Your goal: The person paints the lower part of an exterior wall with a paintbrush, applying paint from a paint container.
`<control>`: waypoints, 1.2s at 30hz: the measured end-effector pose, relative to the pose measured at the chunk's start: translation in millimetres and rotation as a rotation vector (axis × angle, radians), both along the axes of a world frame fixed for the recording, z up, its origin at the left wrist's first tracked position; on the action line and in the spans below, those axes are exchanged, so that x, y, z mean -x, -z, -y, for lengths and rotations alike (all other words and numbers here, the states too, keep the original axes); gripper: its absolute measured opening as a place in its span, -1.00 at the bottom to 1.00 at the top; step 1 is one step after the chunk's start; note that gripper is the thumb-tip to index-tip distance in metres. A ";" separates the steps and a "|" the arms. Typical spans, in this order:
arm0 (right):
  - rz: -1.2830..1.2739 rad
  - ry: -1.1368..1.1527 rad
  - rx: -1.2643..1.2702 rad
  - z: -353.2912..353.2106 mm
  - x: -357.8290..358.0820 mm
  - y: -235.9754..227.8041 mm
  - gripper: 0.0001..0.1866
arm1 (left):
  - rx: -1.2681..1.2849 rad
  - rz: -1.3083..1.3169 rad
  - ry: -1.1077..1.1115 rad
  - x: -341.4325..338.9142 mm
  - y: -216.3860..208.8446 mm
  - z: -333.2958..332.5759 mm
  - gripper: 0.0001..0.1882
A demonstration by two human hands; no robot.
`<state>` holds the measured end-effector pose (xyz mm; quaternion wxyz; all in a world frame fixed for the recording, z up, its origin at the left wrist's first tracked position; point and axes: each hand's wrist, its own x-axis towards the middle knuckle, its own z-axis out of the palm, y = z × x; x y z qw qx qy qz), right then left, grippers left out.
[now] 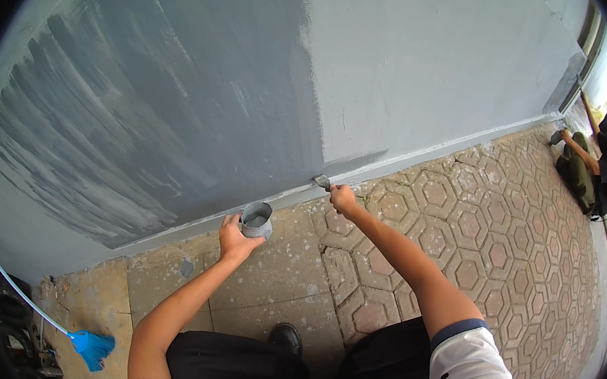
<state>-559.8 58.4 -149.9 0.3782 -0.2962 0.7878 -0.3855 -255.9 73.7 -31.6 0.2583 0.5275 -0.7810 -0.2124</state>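
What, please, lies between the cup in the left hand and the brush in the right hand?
Nothing stands between the cup and the brush: the head view shows only bare paving and the ledge at the wall's foot.

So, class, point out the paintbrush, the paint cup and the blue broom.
paintbrush [322,182], head view, on the bristle end at the wall's base.
paint cup [256,219], head view, on its grey side wall.
blue broom [92,347], head view, on the blue bristles.

soft even daylight, no hard shadows, sharp centre, fisheye-bent dark rim
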 end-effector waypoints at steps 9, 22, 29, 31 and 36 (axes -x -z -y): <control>0.388 0.045 0.260 -11.3 -3.7 -202.4 -0.79 | -0.008 0.036 -0.038 -2.0 1.8 2.6 -0.29; -0.039 -0.067 0.937 -4.0 -17.8 -331.4 -0.60 | -0.028 0.057 0.052 18.6 15.0 0.3 -0.33; -0.233 -0.055 0.495 -12.1 -31.3 -145.3 -0.62 | -0.008 0.067 -0.006 -2.6 9.7 3.0 -0.32; -0.095 -0.095 0.329 -19.4 -4.6 -82.6 -0.61 | -0.018 0.064 0.007 10.5 8.5 2.1 -0.32; 0.457 0.011 -0.065 -24.2 2.0 -64.6 -0.70 | -0.009 0.072 -0.012 5.4 1.1 4.0 -0.29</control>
